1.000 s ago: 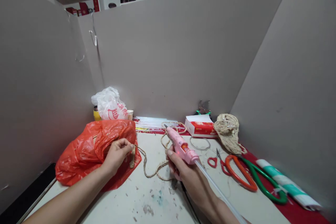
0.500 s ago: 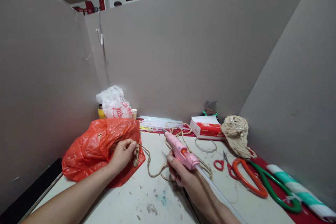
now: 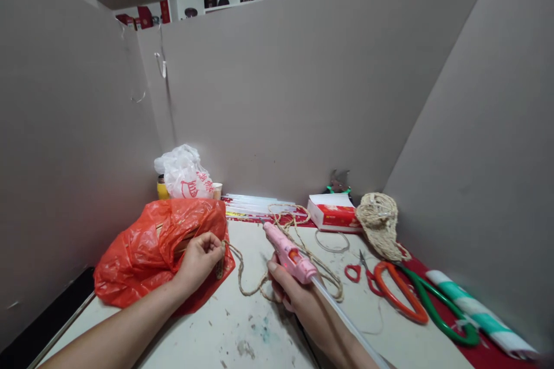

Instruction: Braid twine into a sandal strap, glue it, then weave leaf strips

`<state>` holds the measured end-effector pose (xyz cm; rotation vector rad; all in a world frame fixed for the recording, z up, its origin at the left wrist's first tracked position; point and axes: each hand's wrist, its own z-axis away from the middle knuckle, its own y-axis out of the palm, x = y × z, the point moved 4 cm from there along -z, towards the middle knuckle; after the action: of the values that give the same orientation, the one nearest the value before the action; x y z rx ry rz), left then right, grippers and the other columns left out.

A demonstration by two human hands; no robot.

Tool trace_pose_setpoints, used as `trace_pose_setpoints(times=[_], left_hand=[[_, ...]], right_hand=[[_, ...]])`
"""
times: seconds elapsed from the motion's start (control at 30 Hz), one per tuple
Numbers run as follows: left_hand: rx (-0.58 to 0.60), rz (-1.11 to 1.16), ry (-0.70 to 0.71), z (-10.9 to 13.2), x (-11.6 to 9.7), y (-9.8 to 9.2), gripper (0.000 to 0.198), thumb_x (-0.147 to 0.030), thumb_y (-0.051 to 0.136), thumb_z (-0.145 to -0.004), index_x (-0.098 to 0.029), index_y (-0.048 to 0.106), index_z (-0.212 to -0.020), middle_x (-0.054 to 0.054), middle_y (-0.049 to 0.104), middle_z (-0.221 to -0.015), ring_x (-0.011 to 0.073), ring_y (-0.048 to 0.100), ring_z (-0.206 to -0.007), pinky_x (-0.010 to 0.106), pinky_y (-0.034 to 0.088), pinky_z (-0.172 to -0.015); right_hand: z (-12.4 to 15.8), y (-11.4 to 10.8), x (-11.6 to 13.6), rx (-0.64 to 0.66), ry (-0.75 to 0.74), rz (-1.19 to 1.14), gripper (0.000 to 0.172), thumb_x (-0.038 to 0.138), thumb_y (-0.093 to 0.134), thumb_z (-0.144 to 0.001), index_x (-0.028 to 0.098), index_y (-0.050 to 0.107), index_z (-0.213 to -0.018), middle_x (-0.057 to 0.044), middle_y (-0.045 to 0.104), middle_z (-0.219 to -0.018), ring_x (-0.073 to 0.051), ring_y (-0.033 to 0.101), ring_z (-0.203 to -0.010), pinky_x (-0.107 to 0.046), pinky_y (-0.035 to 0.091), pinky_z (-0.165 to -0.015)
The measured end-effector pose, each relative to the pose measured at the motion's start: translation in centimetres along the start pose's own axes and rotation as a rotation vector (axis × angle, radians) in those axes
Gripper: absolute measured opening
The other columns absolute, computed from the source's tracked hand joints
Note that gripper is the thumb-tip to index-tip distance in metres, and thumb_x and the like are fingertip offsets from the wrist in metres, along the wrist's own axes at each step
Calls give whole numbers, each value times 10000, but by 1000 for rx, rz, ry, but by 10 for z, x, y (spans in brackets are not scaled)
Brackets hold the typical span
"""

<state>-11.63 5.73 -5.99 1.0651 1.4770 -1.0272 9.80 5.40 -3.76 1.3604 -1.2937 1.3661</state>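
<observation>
In my left hand [image 3: 201, 258] the fingers pinch a small braided piece of twine [image 3: 220, 265], which hangs down in front of a red plastic bag [image 3: 130, 256]. From it a loose length of twine [image 3: 240, 271] runs rightward across the table. My right hand [image 3: 292, 294] is wrapped round the handle of a pink hot glue gun [image 3: 291, 253]. Its nozzle points forward and to the left, and a long clear glue stick [image 3: 346, 317] sticks out of its rear. The twine passes beneath the glue gun and loops behind it.
At the back lie several glue sticks [image 3: 259, 203], beside a red and white box [image 3: 333, 213] and a twine bundle [image 3: 377, 222]. To the right are red-handled scissors [image 3: 354, 272], orange and green handles [image 3: 400, 297] and a striped roll [image 3: 480, 311]. A white bag [image 3: 184, 173] stands back left.
The whole view has shifted slightly, so things appear a little further left and lower. My left hand still pinches the braided twine, and my right hand still holds the glue gun.
</observation>
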Motion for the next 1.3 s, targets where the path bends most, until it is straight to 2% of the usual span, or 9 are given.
trace_pose_setpoints(times=[0.13,0.33,0.53,0.67,0.8,0.97,1.13,1.23,1.3], left_hand=[[36,9,-1,-1,3,0,176,-252,614,-715,-202,460,-644,-73,514,-460,102,479,-363,214,388,-387],[-30,-96,32,-2,-1,-3,126,-188,537,-691,-206,433,-622,-87,435,-476,77,413,-398,187,336,-420],[-80,-125,72,-2,-7,-6,205,-224,525,-734,-207,372,-598,-80,370,-517,72,358,-464,181,310,-458],[-73,-76,67,-1,-6,-6,196,-235,545,-743,-201,404,-611,-74,395,-517,73,370,-459,184,321,-460],[-11,-5,16,-1,-2,-2,218,-347,599,-754,-201,466,-664,-63,487,-502,92,432,-417,207,356,-442],[6,-59,13,0,0,-1,252,-405,646,-735,-187,528,-691,-57,512,-498,101,440,-402,219,349,-427],[21,-347,144,3,-10,0,275,-412,522,-836,-182,570,-693,-12,536,-581,137,494,-524,248,374,-536],[8,-675,222,3,-13,1,132,-296,616,-763,-194,603,-845,20,608,-727,177,550,-666,264,374,-621],[13,-809,211,3,-11,1,204,-208,613,-735,-202,592,-939,30,624,-780,192,567,-715,270,369,-643]], right_hand=[[0,3,2,102,-19,27,280,431,526,-831,182,522,-704,47,479,-501,-98,393,-441,-219,327,-434],[-1,3,1,96,2,13,278,424,525,-828,190,512,-680,48,464,-498,-103,389,-440,-230,321,-437],[1,4,2,106,0,8,304,429,537,-821,195,496,-631,43,464,-502,-107,388,-439,-243,325,-449],[0,3,1,103,5,37,311,437,519,-834,198,495,-637,45,458,-505,-109,390,-445,-244,328,-459],[0,3,1,123,-9,52,308,452,519,-837,198,505,-664,48,466,-513,-112,407,-451,-248,349,-479],[2,2,8,92,-24,71,319,431,526,-825,197,488,-611,43,448,-498,-112,390,-456,-253,337,-481],[1,3,6,98,-31,63,357,429,519,-828,202,465,-559,37,442,-493,-114,391,-456,-256,342,-480],[3,2,13,86,-68,50,344,427,530,-819,204,470,-565,35,447,-501,-117,398,-455,-257,349,-478],[6,-1,24,33,-112,36,299,417,549,-800,204,485,-600,42,437,-499,-116,386,-448,-255,349,-470]])
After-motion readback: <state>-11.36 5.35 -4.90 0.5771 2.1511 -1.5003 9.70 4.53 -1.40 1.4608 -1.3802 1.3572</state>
